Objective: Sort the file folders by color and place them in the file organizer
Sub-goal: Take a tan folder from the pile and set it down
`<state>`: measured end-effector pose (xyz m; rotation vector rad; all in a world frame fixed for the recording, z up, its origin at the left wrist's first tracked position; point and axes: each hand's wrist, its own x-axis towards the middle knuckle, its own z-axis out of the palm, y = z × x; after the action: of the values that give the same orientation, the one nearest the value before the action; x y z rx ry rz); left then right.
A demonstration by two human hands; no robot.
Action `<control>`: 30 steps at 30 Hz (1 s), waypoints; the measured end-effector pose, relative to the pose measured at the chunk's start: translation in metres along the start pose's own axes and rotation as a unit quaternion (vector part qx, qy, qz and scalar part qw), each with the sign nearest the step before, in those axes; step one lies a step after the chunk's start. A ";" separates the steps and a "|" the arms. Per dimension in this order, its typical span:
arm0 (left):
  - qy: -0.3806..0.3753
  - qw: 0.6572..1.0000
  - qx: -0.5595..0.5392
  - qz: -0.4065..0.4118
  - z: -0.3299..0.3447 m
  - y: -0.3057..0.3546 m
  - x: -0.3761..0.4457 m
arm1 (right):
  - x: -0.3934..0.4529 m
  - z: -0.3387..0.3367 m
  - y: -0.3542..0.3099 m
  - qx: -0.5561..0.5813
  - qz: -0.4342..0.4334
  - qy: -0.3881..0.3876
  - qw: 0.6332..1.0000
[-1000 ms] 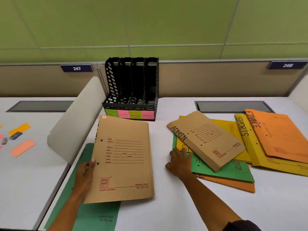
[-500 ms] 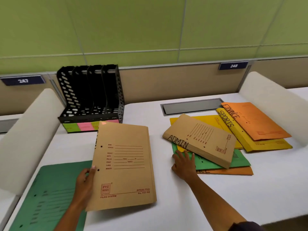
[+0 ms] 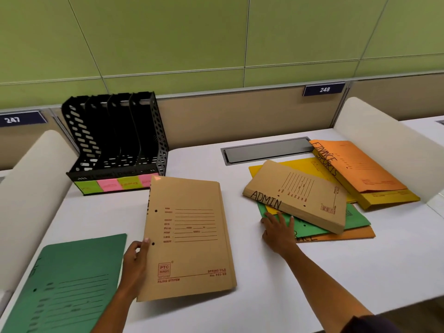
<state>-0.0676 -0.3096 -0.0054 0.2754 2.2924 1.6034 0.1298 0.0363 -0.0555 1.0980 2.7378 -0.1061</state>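
Organizer: our black file organizer [image 3: 115,140] stands at the desk's back, its slots holding no folders.
Left hand: our left hand [image 3: 135,261] pinches the brown folder [image 3: 189,236] by its left edge, in front of the organizer, covering its rightmost label.
Right hand: our right hand [image 3: 280,233] lies flat, fingers spread, on the green folder [image 3: 312,224] under the ADMIN folder [image 3: 298,195], right of the organizer.
Around: another green folder [image 3: 64,282] lies front-left; the orange FINANCE folder [image 3: 355,164] tops the yellow SPORTS folder [image 3: 384,198] far right.
Change: both hands keep their holds; the brown folder has barely shifted.
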 end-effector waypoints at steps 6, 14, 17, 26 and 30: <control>-0.004 1.000 -0.005 -0.015 0.006 -0.003 -0.006 | -0.005 -0.002 -0.040 0.163 -0.022 0.127 0.978; -0.030 0.999 -0.019 -0.023 0.003 -0.014 -0.018 | -0.034 -0.002 -0.099 0.552 0.085 -0.013 0.829; -0.019 0.999 -0.011 -0.023 -0.005 -0.024 -0.026 | -0.046 0.002 -0.112 0.559 0.089 -0.025 0.824; 0.033 0.998 0.040 -0.026 -0.031 -0.058 -0.046 | -0.072 0.017 -0.154 0.497 0.073 0.024 0.864; 0.033 0.997 0.065 -0.027 -0.041 -0.068 -0.050 | -0.079 0.027 -0.167 0.461 0.092 0.041 0.882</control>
<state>-0.0344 -0.3859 -0.0483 0.1929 2.4367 1.4615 0.0749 -0.1417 -0.0666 1.5576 2.6172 -1.4783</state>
